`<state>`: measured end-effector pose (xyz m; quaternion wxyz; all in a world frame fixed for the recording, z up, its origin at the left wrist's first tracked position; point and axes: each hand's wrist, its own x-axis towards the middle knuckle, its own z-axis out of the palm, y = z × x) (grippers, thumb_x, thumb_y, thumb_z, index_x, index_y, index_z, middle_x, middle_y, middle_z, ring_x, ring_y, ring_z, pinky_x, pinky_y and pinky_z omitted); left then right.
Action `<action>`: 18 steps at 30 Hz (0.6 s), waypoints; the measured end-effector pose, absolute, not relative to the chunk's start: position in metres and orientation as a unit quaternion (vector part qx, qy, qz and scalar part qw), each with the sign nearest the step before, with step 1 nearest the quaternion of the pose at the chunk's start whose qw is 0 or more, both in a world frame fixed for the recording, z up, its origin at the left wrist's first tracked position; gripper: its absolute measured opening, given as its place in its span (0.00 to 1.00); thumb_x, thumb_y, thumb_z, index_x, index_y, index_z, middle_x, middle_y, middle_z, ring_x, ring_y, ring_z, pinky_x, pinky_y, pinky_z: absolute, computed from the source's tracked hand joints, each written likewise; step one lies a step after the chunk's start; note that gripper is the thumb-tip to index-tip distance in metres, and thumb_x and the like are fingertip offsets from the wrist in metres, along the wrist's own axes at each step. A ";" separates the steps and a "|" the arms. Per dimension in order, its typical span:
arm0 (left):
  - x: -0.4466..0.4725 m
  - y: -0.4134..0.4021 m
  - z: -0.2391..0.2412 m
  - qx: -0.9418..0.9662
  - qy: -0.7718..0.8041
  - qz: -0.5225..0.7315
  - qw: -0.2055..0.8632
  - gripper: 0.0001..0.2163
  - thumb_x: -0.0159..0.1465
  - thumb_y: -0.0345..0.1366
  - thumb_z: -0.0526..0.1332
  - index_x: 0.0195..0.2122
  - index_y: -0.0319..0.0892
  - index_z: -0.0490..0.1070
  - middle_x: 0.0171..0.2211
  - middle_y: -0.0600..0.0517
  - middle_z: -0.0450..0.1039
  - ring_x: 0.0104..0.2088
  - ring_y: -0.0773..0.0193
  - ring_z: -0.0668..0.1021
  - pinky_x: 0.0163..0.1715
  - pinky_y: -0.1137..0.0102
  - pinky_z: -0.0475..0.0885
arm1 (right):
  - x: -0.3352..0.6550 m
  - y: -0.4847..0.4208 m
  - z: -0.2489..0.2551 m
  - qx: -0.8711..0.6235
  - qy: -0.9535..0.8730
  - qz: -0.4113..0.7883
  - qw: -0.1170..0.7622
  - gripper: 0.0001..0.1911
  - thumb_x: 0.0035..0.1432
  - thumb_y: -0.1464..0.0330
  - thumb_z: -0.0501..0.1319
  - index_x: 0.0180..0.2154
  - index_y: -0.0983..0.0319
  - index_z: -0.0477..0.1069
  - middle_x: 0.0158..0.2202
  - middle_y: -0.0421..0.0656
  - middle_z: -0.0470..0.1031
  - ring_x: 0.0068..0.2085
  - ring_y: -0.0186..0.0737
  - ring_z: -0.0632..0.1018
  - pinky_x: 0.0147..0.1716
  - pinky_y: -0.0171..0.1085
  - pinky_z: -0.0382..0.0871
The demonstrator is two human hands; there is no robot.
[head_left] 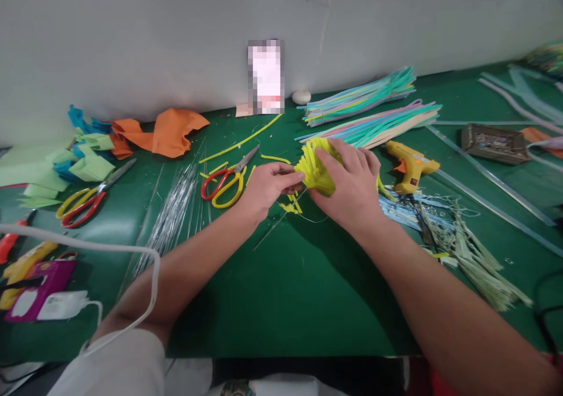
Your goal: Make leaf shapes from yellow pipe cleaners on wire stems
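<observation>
Over the green table (272,308), I hold the yellow bundle (311,170): right hand (352,185) wrapped round it, left hand (269,186) pinching its left edge, thumb against fingertips. Watching remotely, I'd go light with the right so nothing crushes, minding the thin wire (275,227) slanting beneath

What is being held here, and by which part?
The right hand holds the yellow bundle around its right side; the left hand is at its left edge, grip unclear.
</observation>
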<state>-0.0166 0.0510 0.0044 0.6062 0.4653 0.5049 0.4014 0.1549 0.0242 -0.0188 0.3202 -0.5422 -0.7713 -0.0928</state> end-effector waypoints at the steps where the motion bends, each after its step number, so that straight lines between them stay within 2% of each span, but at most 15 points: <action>1: -0.017 0.051 0.004 0.475 0.505 0.395 0.603 0.10 0.49 0.36 0.72 0.29 0.38 0.75 0.25 0.53 0.75 0.26 0.67 0.78 0.33 0.69 0.74 | 0.155 0.024 -0.019 -0.544 -0.771 -0.090 0.319 0.32 0.53 0.63 0.62 0.59 0.59 0.62 0.63 0.52 0.63 0.62 0.57 0.65 0.60 0.56 0.51; 7: -0.023 0.055 0.000 0.556 0.505 0.354 0.557 0.10 0.50 0.39 0.71 0.27 0.39 0.77 0.24 0.51 0.76 0.26 0.65 0.79 0.33 0.67 0.75 | 0.154 0.024 -0.018 -0.546 -0.771 -0.089 0.316 0.31 0.54 0.62 0.61 0.59 0.58 0.62 0.63 0.52 0.63 0.62 0.57 0.65 0.61 0.55 0.50; 13: -0.022 0.058 -0.001 0.508 0.487 0.382 0.598 0.09 0.47 0.36 0.73 0.23 0.38 0.75 0.23 0.52 0.76 0.26 0.66 0.79 0.37 0.66 0.75 | 0.155 0.024 -0.020 -0.541 -0.777 -0.090 0.311 0.33 0.53 0.61 0.61 0.60 0.57 0.61 0.63 0.51 0.62 0.62 0.57 0.65 0.60 0.56 0.50; 18: -0.022 0.056 -0.003 0.528 0.491 0.388 0.574 0.10 0.47 0.39 0.73 0.23 0.39 0.75 0.22 0.54 0.75 0.27 0.66 0.78 0.39 0.66 0.73 | 0.155 0.024 -0.019 -0.540 -0.776 -0.087 0.314 0.33 0.54 0.61 0.61 0.61 0.58 0.61 0.63 0.52 0.62 0.61 0.57 0.65 0.60 0.57 0.50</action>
